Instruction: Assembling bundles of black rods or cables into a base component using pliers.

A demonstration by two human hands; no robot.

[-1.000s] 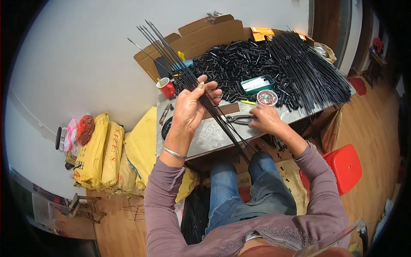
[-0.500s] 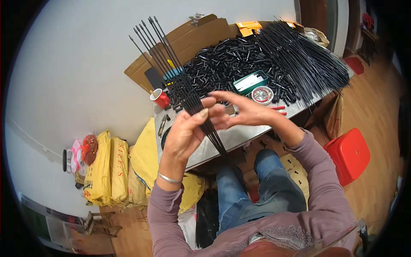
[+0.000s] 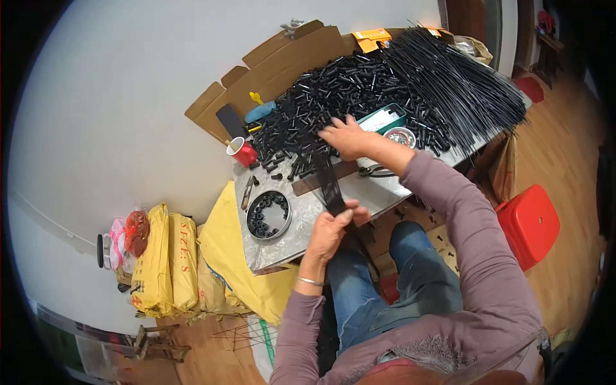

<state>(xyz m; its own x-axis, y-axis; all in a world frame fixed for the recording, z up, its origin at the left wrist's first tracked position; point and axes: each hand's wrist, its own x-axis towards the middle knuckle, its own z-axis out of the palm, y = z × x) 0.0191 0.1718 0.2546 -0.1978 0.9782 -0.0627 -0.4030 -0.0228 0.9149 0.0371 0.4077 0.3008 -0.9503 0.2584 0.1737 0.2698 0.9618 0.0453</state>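
Observation:
My left hand [image 3: 330, 232] is closed round the lower part of a bundle of thin black rods [image 3: 330, 187], held at the table's front edge. The bundle slants up and away from me; its far end blurs into a heap of short black tubular pieces [image 3: 340, 83]. My right hand [image 3: 350, 138] reaches over the near side of this heap, fingers spread, with nothing visible in them. Just right of that hand are a green tray [image 3: 402, 117] of white items and a round tub [image 3: 411, 138] of small bits. Beneath the bundle lies a flat brown bar [image 3: 308, 185].
A round tin [image 3: 290, 215] with black rings stands front left on the table [image 3: 256, 256], near a red cup [image 3: 245, 155] and a phone [image 3: 230, 122]. Many long black rods [image 3: 455, 83] lie at right. A red stool [image 3: 531, 228] and yellow sacks [image 3: 184, 256] flank the table.
The rod bundle has come down toward me and its raised far ends have dropped. My left hand has moved nearer and right; my right hand has left the bundle and moved over the heap.

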